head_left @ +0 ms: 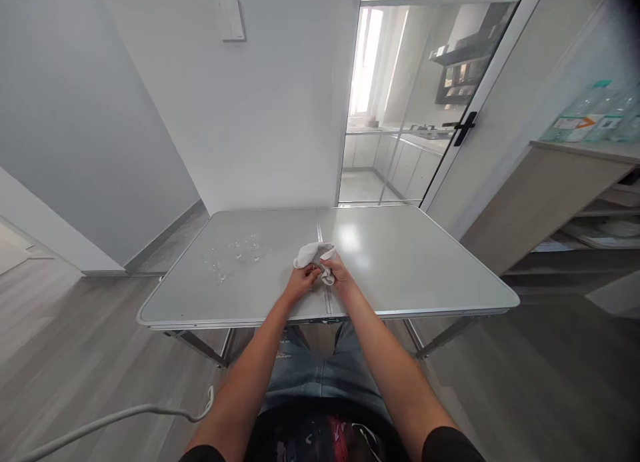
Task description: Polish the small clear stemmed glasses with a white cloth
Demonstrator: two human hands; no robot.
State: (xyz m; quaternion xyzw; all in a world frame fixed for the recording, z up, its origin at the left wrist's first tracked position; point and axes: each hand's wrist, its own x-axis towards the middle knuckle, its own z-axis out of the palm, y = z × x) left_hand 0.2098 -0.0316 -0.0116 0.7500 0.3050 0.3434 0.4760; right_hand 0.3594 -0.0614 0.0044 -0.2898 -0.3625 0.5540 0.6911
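Note:
A crumpled white cloth (311,252) is bunched up over the middle of the folding table (410,269), near the seam that runs front to back. My left hand (301,281) grips its near left side with the fingers curled in. On the right side my right hand (338,271) is closed round another part of the cloth, and a loose end hangs between the two hands. Whether the cloth touches the tabletop I cannot tell. Drops of clear water (245,250) lie scattered on the left half of the table.
Behind the table stands a white wall with a switch (231,20). A glass door (390,102) with a black handle is at the back right. Plastic bottles (590,115) stand on a wooden shelf unit (555,175). A pale cable (135,410) crosses the lower left.

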